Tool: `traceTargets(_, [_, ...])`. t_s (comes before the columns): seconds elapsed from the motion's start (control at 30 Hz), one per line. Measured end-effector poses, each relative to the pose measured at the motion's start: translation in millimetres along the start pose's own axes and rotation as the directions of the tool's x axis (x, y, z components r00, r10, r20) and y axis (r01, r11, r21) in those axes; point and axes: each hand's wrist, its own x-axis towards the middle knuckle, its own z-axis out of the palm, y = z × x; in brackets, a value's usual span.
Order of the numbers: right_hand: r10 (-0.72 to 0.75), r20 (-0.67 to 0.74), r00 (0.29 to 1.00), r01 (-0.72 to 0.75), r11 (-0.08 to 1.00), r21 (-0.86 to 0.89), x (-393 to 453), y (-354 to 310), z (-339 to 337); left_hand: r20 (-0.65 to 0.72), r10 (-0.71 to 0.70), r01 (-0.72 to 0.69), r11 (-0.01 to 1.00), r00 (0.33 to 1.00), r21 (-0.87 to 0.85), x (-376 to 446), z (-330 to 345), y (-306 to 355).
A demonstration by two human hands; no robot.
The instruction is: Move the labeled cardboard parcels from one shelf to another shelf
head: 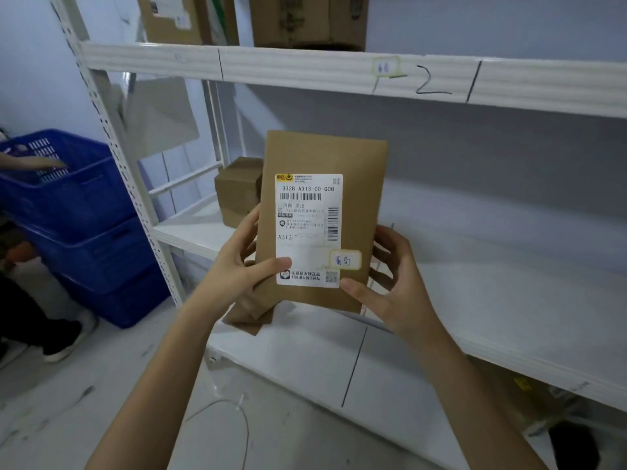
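parcel (322,218): flat, upright, label facing the person
hands: left hand (244,262) and right hand (390,283) both pinching its lower edges
tip: probably keep it level, slide onto shelf (475,300)

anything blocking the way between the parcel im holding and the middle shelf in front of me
Nothing visible does. The flat parcel, held upright by the left hand and right hand, hangs over the bare white shelf. The only thing there, a small cardboard box, sits back at the far left.

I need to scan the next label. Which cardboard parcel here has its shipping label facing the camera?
The flat brown parcel held upright in both hands, its white label readable. The small box behind it on the shelf shows no label.
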Motion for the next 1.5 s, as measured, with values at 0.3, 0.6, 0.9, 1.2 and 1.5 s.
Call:
traceTargets(0.3, [-0.233, -0.086, 0.969, 0.233, 0.972, -0.009, 67, -75, 15, -0.028, 0.319, -0.315, 0.945, 0.947, 0.082, 52, -57, 74])
traceTargets(0.6, [-0.556, -0.173, 0.813, 0.537, 0.831, -0.145, 192, -159, -13, -0.006, 0.660, -0.656, 0.749, 0.752, 0.096, 181, -80, 179])
traceTargets(0.9, [-0.436, -0.220, 0.873, 0.346, 0.870, -0.350, 256, -178, -62, 0.182, 0.657, -0.671, 0.741, 0.732, 0.029, 301, -48, 194])
traceTargets(1.2, [-0.291, -0.282, 0.914, 0.170, 0.907, -0.385, 265, -155, -70, 0.328, 0.572, -0.584, 0.808, 0.752, -0.071, 328, -23, 174])
traceTargets(1.5, [-0.165, -0.375, 0.912, 0.045, 0.950, -0.309, 256, -162, -57, 0.393, 0.520, -0.549, 0.834, 0.759, -0.044, 321, -26, 182])
